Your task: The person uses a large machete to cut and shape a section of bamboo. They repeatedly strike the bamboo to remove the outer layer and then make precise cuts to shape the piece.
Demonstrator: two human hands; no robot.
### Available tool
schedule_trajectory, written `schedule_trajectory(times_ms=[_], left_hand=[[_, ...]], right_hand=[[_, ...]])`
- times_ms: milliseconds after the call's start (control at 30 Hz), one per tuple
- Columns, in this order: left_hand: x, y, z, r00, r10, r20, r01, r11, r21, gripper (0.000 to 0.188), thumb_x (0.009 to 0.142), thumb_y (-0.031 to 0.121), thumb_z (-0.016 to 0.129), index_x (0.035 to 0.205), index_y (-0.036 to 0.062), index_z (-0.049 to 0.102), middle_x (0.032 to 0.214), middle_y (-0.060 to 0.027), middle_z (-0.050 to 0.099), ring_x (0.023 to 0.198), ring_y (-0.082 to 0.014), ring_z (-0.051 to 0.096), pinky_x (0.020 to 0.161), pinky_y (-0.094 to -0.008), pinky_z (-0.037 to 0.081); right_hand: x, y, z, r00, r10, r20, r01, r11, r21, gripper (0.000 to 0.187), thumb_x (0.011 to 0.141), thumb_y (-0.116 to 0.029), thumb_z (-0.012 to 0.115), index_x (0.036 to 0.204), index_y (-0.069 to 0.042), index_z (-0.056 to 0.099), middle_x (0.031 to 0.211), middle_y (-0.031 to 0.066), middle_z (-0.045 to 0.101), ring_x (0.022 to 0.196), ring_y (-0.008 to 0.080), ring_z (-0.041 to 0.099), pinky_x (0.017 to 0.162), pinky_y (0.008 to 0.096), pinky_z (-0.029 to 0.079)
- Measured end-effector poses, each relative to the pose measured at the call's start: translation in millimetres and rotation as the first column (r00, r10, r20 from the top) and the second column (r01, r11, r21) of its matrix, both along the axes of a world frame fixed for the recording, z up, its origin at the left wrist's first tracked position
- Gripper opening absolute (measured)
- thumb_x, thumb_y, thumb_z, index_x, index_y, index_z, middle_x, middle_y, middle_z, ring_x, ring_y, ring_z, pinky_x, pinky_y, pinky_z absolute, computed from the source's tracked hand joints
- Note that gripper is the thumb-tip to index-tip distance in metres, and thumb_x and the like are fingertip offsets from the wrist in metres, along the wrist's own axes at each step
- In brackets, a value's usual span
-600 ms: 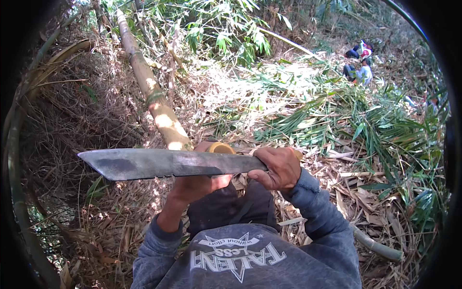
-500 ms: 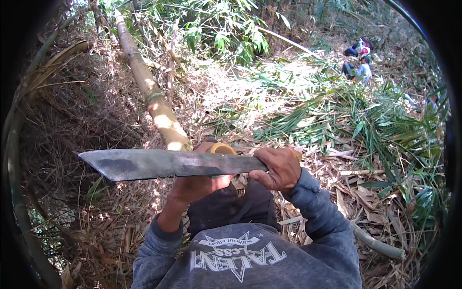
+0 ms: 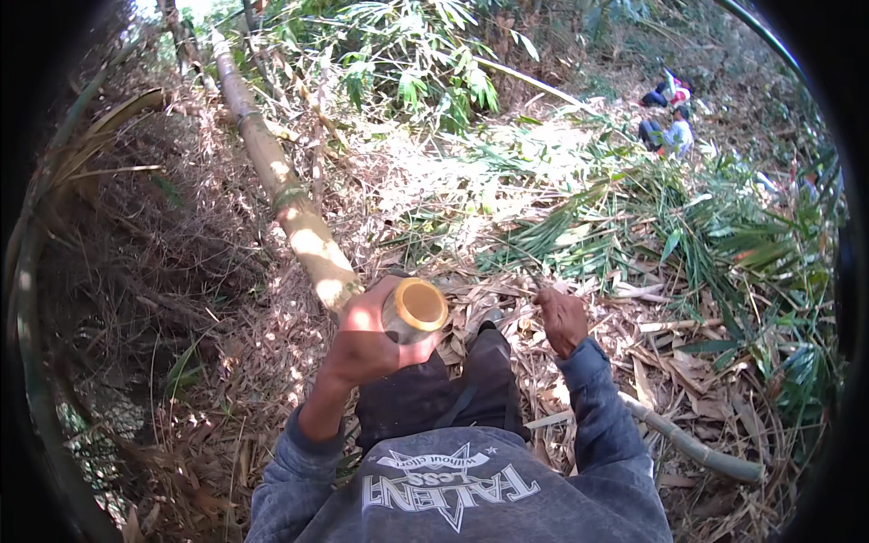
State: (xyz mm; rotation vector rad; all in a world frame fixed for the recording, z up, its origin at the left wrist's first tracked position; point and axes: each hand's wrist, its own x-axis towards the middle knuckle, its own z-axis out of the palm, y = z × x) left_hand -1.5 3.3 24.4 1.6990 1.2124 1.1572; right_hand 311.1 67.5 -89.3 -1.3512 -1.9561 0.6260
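Note:
A long bamboo pole (image 3: 299, 231) lies slanting from the upper left down toward me. Its cut, hollow end (image 3: 422, 305) faces up in front of my lap. My left hand (image 3: 367, 337) is wrapped around the pole just below that end. My right hand (image 3: 561, 317) is lower and to the right, over the dry leaves, closed in a fist. It grips a machete handle, and the blade barely shows, apparently edge-on and pointing left from the fist.
Dry leaves and cut green bamboo fronds (image 3: 634, 226) cover the slope. A thinner stem (image 3: 697, 450) lies by my right elbow. A green stalk (image 3: 32, 380) curves along the left. Two people (image 3: 670, 134) sit far off at upper right.
The machete blade, held flat across in front of me before, has dropped out of plain sight as my right hand swung down to the right. My left hand still holds the pole's end.

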Motion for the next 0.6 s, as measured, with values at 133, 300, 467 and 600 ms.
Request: schedule_trajectory(times_ms=[133, 300, 467, 600], left_hand=[[16, 9, -5, 0.999, 0.014, -0.051, -0.011, 0.998, 0.061, 0.044, 0.071, 0.013, 0.083, 0.109, 0.0033, 0.063, 0.098, -0.0094, 0.07, 0.088, -0.0166, 0.068, 0.079, -0.0313, 0.054], [19, 11, -20, 0.943, 0.089, -0.321, 0.058, 0.905, 0.42, 0.04, 0.069, 0.014, 0.083, 0.104, 0.0055, 0.066, 0.097, -0.0104, 0.067, 0.084, -0.0258, 0.067, 0.073, -0.0359, 0.053], [9, 5, -32, 0.955, 0.04, -0.294, 0.043, 0.961, 0.272, 0.042, 0.068, 0.013, 0.082, 0.105, 0.0064, 0.066, 0.097, -0.0102, 0.064, 0.086, -0.0281, 0.065, 0.075, -0.0389, 0.052], [9, 1, -37, 0.954, -0.005, -0.299, 0.071, 0.975, 0.212, 0.043, 0.067, 0.015, 0.082, 0.106, 0.0061, 0.065, 0.097, -0.0101, 0.064, 0.087, -0.0292, 0.064, 0.077, -0.0391, 0.051]], right_hand=[[-34, -20, 61, 0.985, 0.166, 0.051, -0.171, 0.98, 0.103, 0.048, 0.098, -0.05, 0.05, 0.084, -0.006, 0.065, 0.063, 0.0126, 0.059, 0.053, 0.0298, 0.06, 0.051, 0.0412, 0.047], [-61, -25, 97, 0.935, 0.338, 0.109, -0.355, 0.892, 0.279, 0.046, 0.091, -0.051, 0.062, 0.084, -0.006, 0.061, 0.066, 0.0112, 0.06, 0.056, 0.0302, 0.063, 0.05, 0.0403, 0.048], [-64, -24, 100, 0.911, 0.351, 0.217, -0.397, 0.888, 0.232, 0.048, 0.089, -0.053, 0.063, 0.084, -0.005, 0.062, 0.069, 0.0111, 0.06, 0.058, 0.0314, 0.063, 0.049, 0.0397, 0.048], [-63, -21, 86, 0.901, 0.393, 0.186, -0.428, 0.876, 0.223, 0.051, 0.089, -0.055, 0.062, 0.084, -0.005, 0.062, 0.07, 0.0116, 0.061, 0.056, 0.0313, 0.062, 0.048, 0.0405, 0.048]])
